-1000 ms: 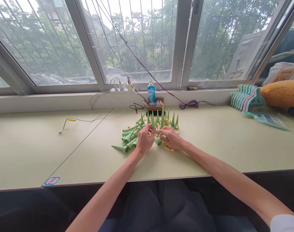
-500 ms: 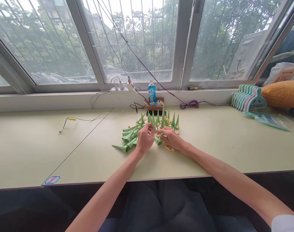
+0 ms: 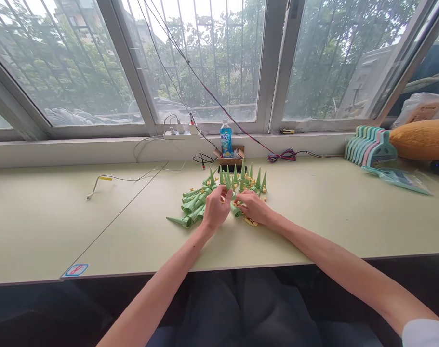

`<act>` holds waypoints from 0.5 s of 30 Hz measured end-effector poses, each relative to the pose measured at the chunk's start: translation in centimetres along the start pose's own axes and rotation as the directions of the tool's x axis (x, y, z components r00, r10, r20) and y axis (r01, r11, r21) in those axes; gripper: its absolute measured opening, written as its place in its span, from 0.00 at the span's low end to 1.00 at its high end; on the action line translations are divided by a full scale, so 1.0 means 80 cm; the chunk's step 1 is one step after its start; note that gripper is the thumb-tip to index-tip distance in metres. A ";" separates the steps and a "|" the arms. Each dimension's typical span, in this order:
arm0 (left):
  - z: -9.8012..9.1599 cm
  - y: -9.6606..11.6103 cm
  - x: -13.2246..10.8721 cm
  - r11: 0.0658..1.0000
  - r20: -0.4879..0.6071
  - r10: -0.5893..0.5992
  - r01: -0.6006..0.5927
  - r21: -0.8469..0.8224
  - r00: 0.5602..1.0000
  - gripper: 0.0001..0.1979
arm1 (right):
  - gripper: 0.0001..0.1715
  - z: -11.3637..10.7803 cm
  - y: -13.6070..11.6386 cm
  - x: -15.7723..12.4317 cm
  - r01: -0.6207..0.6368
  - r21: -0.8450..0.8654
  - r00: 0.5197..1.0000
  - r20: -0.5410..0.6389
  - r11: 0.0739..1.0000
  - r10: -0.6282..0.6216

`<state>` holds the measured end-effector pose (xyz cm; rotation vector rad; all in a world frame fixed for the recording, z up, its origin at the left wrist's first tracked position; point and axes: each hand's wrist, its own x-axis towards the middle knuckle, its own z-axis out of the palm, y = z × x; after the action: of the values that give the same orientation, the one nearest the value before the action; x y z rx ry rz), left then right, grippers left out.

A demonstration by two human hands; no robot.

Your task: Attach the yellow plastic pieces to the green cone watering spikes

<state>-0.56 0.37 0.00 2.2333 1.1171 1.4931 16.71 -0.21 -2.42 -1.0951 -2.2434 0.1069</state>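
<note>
A heap of green plastic cones (image 3: pixel 193 205) lies on the pale green table (image 3: pixel 313 217), some flat on the left, several upright (image 3: pixel 246 176) behind. Small yellow parts (image 3: pixel 251 221) are scattered among them. My left hand (image 3: pixel 215 210) is curled around a green cone (image 3: pixel 228 183) that points up between its fingers. My right hand (image 3: pixel 254 207) rests just to the right, fingers pinched at the wide end of another green cone (image 3: pixel 235 210) lying between the two hands. Both hands nearly touch.
A blue drink bottle (image 3: pixel 225 139) stands by a small cardboard box (image 3: pixel 233 156) at the window sill. A power strip (image 3: pixel 181 131) and cables (image 3: pixel 284 155) run along the back. A stack of pastel plastic pieces (image 3: pixel 371 144) and an orange cushion (image 3: pixel 421 139) sit far right.
Almost nothing has moved. Both hands stay at the cone heap, with only slight shifts of the fingers and of the camera.
</note>
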 end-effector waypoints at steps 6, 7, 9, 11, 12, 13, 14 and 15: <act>0.000 0.000 0.000 1.000 0.002 0.012 -0.012 -0.008 1.000 0.09 | 0.06 -0.003 -0.003 0.002 0.006 -0.004 1.000 -0.017 1.000 -0.006; 0.000 0.000 0.000 1.000 0.002 0.009 -0.009 -0.008 1.000 0.09 | 0.05 -0.003 -0.004 0.002 0.008 -0.004 1.000 -0.021 1.000 -0.008; 0.000 0.000 0.000 1.000 0.000 0.005 -0.005 -0.009 1.000 0.09 | 0.04 -0.005 -0.006 0.002 0.015 -0.001 0.999 -0.030 1.000 -0.015; 0.000 0.000 0.000 1.000 -0.001 0.007 -0.007 -0.011 1.000 0.08 | 0.05 -0.006 -0.007 0.001 0.018 0.007 0.999 -0.040 1.000 -0.018; 0.000 0.000 0.000 1.000 -0.001 0.008 -0.008 -0.012 1.000 0.08 | 0.06 -0.006 -0.007 0.001 0.015 0.012 0.999 -0.045 1.000 -0.014; 0.000 0.000 0.000 1.000 0.000 0.008 -0.008 -0.011 1.000 0.08 | 0.08 -0.006 -0.007 0.001 0.008 0.020 0.999 -0.051 1.000 -0.007; 0.000 0.000 0.000 1.000 0.000 0.007 -0.007 -0.010 1.000 0.08 | 0.09 -0.005 -0.006 0.001 -0.001 0.032 0.998 -0.059 0.999 0.002; 0.000 0.000 0.000 1.000 0.001 0.006 -0.006 -0.007 1.000 0.08 | 0.10 -0.005 -0.004 0.001 -0.011 0.048 0.997 -0.071 0.999 0.014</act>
<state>-0.56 0.37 0.00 2.2345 1.1037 1.4963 16.65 -0.43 -1.95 -1.0712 -2.1608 0.1236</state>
